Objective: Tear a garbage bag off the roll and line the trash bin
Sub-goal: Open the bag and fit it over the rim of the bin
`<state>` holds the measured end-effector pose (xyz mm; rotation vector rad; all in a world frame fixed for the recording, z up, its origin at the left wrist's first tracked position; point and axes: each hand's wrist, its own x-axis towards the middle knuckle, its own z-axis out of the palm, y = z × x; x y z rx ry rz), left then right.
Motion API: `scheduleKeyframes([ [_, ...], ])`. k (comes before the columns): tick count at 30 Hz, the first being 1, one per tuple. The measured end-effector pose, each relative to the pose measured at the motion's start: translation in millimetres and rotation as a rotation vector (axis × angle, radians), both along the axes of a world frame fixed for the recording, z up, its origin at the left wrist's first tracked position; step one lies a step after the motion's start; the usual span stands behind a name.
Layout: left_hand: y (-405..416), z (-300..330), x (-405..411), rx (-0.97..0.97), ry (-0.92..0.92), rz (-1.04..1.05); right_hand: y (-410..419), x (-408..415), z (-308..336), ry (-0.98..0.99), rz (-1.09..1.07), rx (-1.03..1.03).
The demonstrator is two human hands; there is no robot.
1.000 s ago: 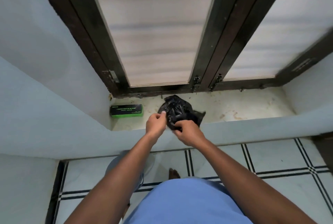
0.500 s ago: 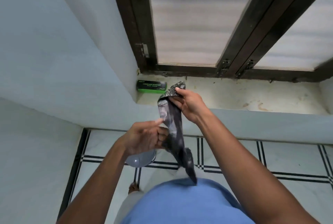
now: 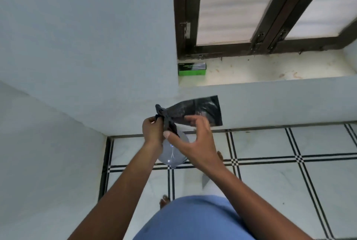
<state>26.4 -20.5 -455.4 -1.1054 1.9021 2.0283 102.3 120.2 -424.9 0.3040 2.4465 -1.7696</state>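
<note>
Bag (image 3: 195, 112) held bunched in left hand (image 3: 152, 130), flared rightward over bin (image 3: 173, 152). Right hand (image 3: 193, 139) spread, gripping nothing, touching film at most. Risk noted: mouth unopened; hasty pulling could tear film.

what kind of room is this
Probably a room in a home, by a window: a dark wooden window frame above a stained sill, pale painted walls, and a white tiled floor with black lines.
</note>
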Motion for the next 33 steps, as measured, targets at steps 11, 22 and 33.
scheduleKeyframes([
  [11,-57.2,11.5,74.2,-0.314,0.048,-0.02,-34.7,27.1,5.3,-0.039,-0.096,-0.216],
  [22,-64.8,41.0,96.7,0.216,0.195,-0.304,-5.5,6.4,23.6,-0.236,-0.15,-0.474],
  [33,-82.0,36.6,85.0,0.386,0.185,-0.006,46.5,-4.7,7.0,-0.19,-0.1,0.095],
])
